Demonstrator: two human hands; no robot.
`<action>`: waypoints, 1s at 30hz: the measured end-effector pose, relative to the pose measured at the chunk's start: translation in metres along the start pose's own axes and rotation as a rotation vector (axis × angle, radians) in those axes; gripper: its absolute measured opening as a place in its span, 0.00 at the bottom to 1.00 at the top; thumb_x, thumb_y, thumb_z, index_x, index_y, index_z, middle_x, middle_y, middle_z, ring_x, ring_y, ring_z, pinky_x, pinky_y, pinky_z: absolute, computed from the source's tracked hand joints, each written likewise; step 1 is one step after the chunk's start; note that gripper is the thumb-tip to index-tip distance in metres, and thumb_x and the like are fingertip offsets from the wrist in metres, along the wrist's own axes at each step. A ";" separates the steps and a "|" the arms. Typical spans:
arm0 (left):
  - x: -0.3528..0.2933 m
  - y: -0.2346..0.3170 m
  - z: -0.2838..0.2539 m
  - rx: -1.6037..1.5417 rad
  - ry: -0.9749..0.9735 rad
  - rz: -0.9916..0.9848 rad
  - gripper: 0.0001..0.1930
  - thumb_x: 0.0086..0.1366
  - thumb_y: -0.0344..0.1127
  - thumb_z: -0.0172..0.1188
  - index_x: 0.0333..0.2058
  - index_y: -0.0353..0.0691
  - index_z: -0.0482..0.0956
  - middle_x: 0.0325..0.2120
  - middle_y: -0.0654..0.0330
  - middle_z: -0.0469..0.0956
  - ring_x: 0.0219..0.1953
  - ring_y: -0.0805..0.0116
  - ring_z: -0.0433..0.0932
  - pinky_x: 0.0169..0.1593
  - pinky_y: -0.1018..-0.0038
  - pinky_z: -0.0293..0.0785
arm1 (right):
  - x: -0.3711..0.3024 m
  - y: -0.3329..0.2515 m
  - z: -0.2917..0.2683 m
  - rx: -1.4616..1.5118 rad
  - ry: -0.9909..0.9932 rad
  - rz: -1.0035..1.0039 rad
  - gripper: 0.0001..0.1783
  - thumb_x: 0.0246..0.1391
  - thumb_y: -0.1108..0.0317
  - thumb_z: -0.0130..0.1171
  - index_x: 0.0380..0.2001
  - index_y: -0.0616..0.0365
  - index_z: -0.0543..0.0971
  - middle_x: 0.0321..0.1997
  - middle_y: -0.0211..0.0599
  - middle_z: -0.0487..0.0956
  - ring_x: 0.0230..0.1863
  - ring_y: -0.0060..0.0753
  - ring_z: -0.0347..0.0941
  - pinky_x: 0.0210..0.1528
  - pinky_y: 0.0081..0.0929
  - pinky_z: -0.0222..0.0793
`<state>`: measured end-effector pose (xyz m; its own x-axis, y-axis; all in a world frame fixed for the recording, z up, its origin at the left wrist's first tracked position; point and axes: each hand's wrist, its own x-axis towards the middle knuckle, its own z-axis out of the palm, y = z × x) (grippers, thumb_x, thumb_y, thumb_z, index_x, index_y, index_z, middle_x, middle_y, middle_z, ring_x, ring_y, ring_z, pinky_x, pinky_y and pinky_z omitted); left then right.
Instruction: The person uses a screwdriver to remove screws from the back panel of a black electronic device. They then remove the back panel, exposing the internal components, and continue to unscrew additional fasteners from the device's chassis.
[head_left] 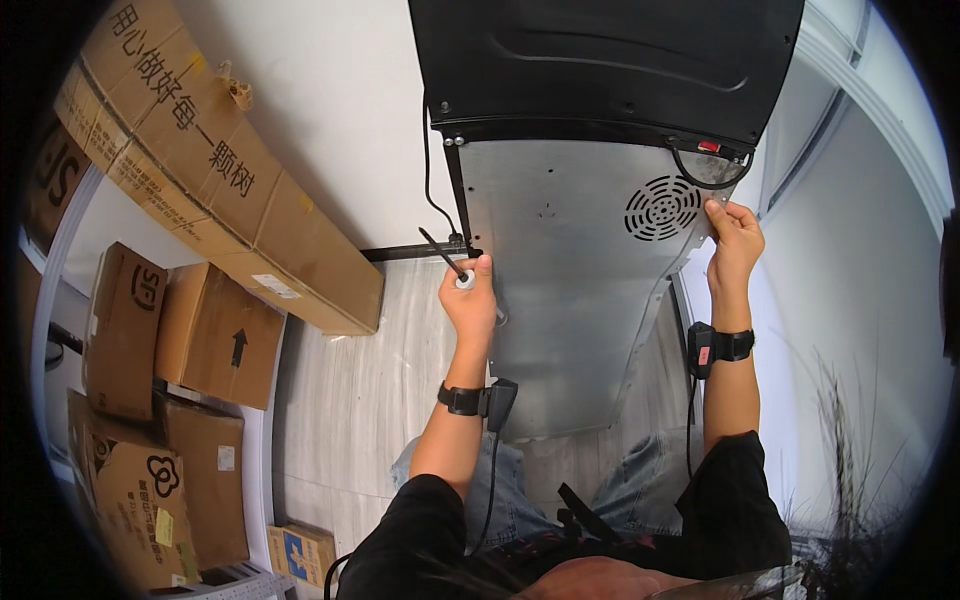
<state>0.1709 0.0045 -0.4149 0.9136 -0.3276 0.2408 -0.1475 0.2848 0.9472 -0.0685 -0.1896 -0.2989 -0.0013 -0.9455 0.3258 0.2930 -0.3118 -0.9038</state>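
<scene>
A grey metal panel [570, 330] with a round slotted vent [662, 208] hangs down from a tall black appliance [610, 60]. At its left edge, my left hand [470, 300] is closed around what looks like a screwdriver [463, 277], with a white end and a thin dark shaft pointing up and left. That hand's thumb rests against the panel's edge. My right hand [737, 240] pinches the panel's right edge beside the vent. Several small screws or holes dot the panel's upper edges.
A red switch [709, 147] and a looped black cable [700, 180] sit at the appliance's lower right. Another black cord [428, 160] runs down its left side. A long cardboard box [230, 180] leans at left, above shelves holding several cartons [220, 335]. A white wall stands at right.
</scene>
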 end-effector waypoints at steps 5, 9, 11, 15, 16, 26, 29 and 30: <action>-0.001 0.012 0.002 -0.025 0.012 -0.073 0.11 0.59 0.38 0.64 0.26 0.39 0.74 0.20 0.70 0.70 0.22 0.83 0.64 0.26 0.83 0.60 | -0.003 -0.002 0.001 -0.006 -0.003 -0.018 0.10 0.44 0.79 0.66 0.30 0.66 0.74 0.27 0.35 0.79 0.27 0.19 0.73 0.31 0.14 0.67; 0.004 0.003 0.000 0.030 0.031 -0.001 0.12 0.59 0.39 0.64 0.27 0.38 0.74 0.20 0.70 0.71 0.21 0.83 0.64 0.24 0.83 0.59 | -0.002 0.001 0.000 -0.008 -0.003 -0.032 0.11 0.44 0.79 0.66 0.30 0.66 0.74 0.27 0.35 0.79 0.27 0.19 0.73 0.31 0.14 0.67; 0.002 0.003 0.000 0.021 0.025 -0.008 0.12 0.59 0.39 0.64 0.27 0.38 0.74 0.19 0.70 0.71 0.20 0.83 0.64 0.24 0.83 0.59 | -0.004 0.001 0.002 0.002 0.015 -0.030 0.11 0.44 0.79 0.66 0.31 0.65 0.74 0.27 0.34 0.78 0.27 0.19 0.73 0.31 0.13 0.67; 0.004 -0.003 -0.002 0.128 0.030 0.073 0.13 0.59 0.40 0.64 0.26 0.37 0.74 0.22 0.67 0.72 0.19 0.82 0.64 0.23 0.82 0.60 | -0.003 0.004 0.000 0.017 0.037 -0.043 0.11 0.45 0.79 0.66 0.31 0.65 0.74 0.26 0.33 0.78 0.26 0.18 0.72 0.31 0.13 0.66; 0.006 -0.005 -0.004 0.139 0.046 0.118 0.13 0.59 0.40 0.64 0.26 0.37 0.74 0.23 0.67 0.72 0.19 0.81 0.65 0.23 0.81 0.61 | -0.003 0.006 0.000 0.018 0.042 -0.053 0.11 0.45 0.79 0.66 0.30 0.65 0.74 0.26 0.33 0.78 0.26 0.17 0.72 0.31 0.12 0.66; 0.011 0.045 -0.013 0.349 0.069 0.482 0.16 0.54 0.37 0.67 0.20 0.37 0.69 0.22 0.62 0.68 0.27 0.68 0.66 0.34 0.74 0.64 | -0.003 0.009 0.001 0.071 0.086 -0.076 0.10 0.44 0.80 0.66 0.29 0.65 0.74 0.24 0.29 0.76 0.24 0.15 0.69 0.29 0.11 0.64; 0.004 0.064 -0.010 0.452 -0.007 0.486 0.18 0.50 0.35 0.70 0.19 0.37 0.66 0.19 0.62 0.67 0.24 0.69 0.64 0.31 0.75 0.63 | -0.003 0.010 0.001 0.084 0.076 -0.081 0.10 0.44 0.80 0.66 0.29 0.64 0.74 0.23 0.28 0.75 0.23 0.14 0.67 0.28 0.11 0.62; 0.001 0.070 -0.006 0.448 -0.062 0.477 0.19 0.48 0.33 0.71 0.20 0.37 0.65 0.17 0.62 0.67 0.20 0.70 0.63 0.28 0.76 0.64 | -0.003 0.010 0.001 0.088 0.087 -0.079 0.10 0.44 0.80 0.66 0.28 0.64 0.74 0.22 0.28 0.74 0.23 0.14 0.67 0.27 0.10 0.62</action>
<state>0.1635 0.0301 -0.3494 0.6876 -0.3133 0.6550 -0.6865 0.0130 0.7270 -0.0645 -0.1897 -0.3087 -0.1098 -0.9240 0.3662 0.3717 -0.3799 -0.8470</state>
